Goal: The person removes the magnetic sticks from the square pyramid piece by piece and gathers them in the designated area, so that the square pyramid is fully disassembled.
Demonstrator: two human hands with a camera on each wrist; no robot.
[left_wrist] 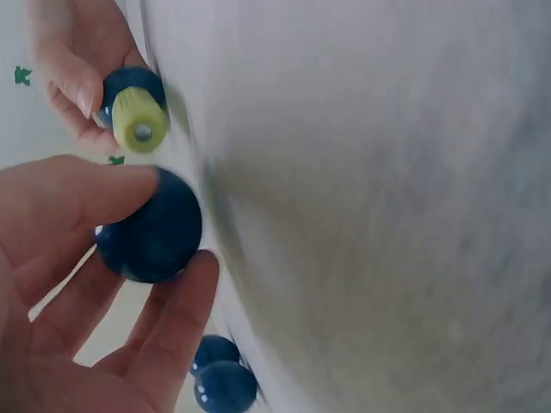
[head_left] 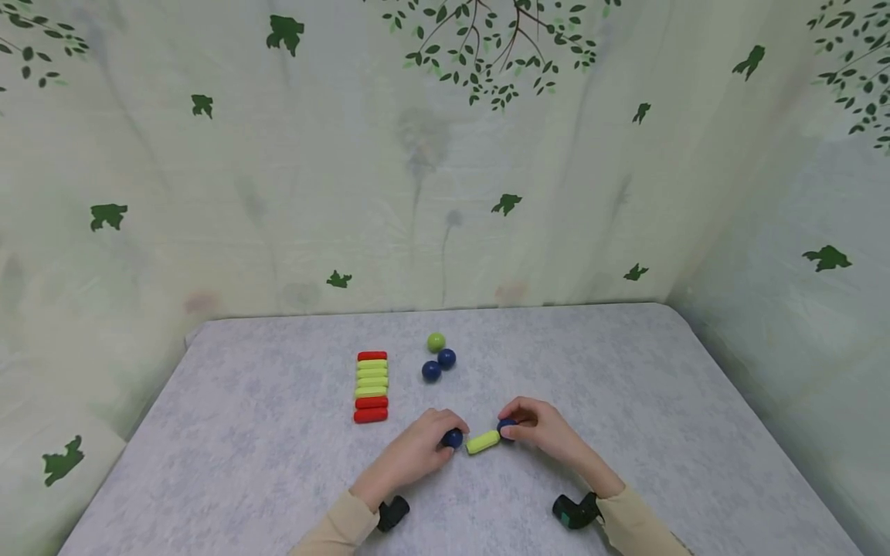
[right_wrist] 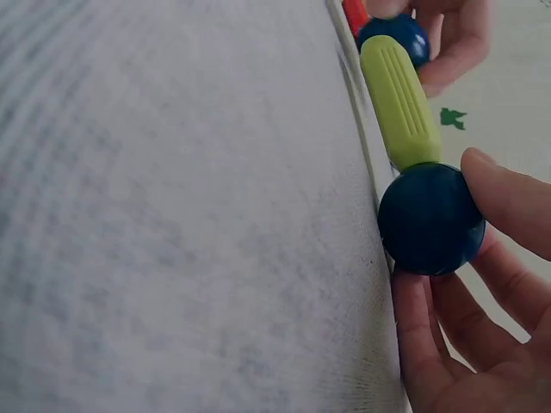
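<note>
My left hand (head_left: 419, 449) pinches a dark blue ball (left_wrist: 151, 228) between thumb and fingers. Opposite it, my right hand (head_left: 551, 434) holds a second blue ball (right_wrist: 432, 219) by its sides. A ribbed yellow-green rod (head_left: 483, 442) meets that second ball at one end, and its free end points toward the left hand's ball. In the left wrist view a small pale round spot shows on the free end's face. A narrow gap separates this end from the left ball. Both hands are low over the table, near its middle.
On the grey table (head_left: 250, 463), red and yellow-green rods (head_left: 371, 382) lie side by side in a column left of the hands. Beyond the hands are two blue balls (head_left: 432, 371) and one green ball (head_left: 436, 342). A leaf-printed curtain (head_left: 431, 154) hangs behind the table.
</note>
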